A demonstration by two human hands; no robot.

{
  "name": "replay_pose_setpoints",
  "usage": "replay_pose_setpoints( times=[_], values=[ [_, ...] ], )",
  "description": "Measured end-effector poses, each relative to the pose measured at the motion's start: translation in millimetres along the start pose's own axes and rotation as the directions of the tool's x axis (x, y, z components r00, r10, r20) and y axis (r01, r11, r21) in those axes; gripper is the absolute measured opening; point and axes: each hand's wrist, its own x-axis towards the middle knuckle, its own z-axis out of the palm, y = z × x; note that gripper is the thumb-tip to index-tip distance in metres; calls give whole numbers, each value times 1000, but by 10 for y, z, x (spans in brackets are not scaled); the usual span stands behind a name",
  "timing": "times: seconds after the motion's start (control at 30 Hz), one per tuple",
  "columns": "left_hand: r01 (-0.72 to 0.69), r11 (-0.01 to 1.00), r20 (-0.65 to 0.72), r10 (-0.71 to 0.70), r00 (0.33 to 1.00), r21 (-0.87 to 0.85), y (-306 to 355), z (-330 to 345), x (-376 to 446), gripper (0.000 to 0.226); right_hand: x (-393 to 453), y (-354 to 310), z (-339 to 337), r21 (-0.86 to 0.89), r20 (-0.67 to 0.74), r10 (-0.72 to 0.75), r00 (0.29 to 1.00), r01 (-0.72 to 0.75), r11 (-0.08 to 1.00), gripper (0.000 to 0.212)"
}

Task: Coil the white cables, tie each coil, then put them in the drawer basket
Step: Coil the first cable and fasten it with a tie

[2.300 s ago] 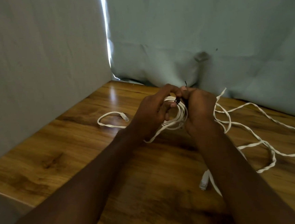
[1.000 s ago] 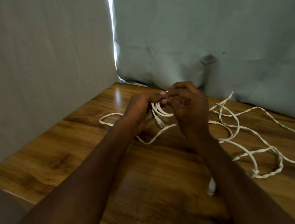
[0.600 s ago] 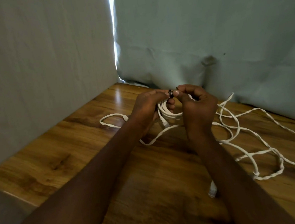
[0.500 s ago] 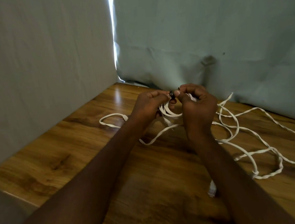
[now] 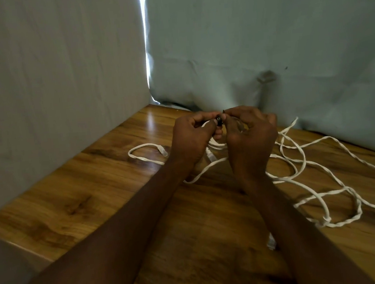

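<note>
A small dark tie (image 5: 219,122) is pinched between the left hand (image 5: 191,141) and right hand (image 5: 250,137), fingers curled, over a white coil (image 5: 214,143) held above the tabletop (image 5: 96,195); loose white cable (image 5: 323,198) is sprawled to the right, its plug end (image 5: 163,152) lying left

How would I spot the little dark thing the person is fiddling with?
Start at the wooden table in the cloth-walled corner and follow both forearms up to where the left hand and right hand meet. Pinched between their fingertips is a small dark tie, the only dark thing among the white cables.
</note>
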Motion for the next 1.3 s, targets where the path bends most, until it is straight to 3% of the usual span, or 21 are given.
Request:
replay_pose_setpoints(
  times=[0.23,0.5,0.67,0.97,1.3],
  values=[
    [-11,1000,-45,11,999,12,8,-4,0,20,-20,-38,-14,-25,-29,-21,999,20,999,14],
    [-19,1000,-56,20,998,22,-68,38,-4,21,-60,-13,20,-375,113,-25,993,66,925,23],
    [14,1000,-49,-13,999,25,-107,64,-8,21,-22,14,-2,-379,167,18,986,48,924,21],
    [30,1000,-27,-30,999,-2,-94,66,-21,22,13,-37,-30,-284,108,105,989,-70,956,11],
    [30,999,30,-30,999,-13,-59,22,-26,23,67,-37,-70,-273,244,-30,969,99,957,26]
  ],
)
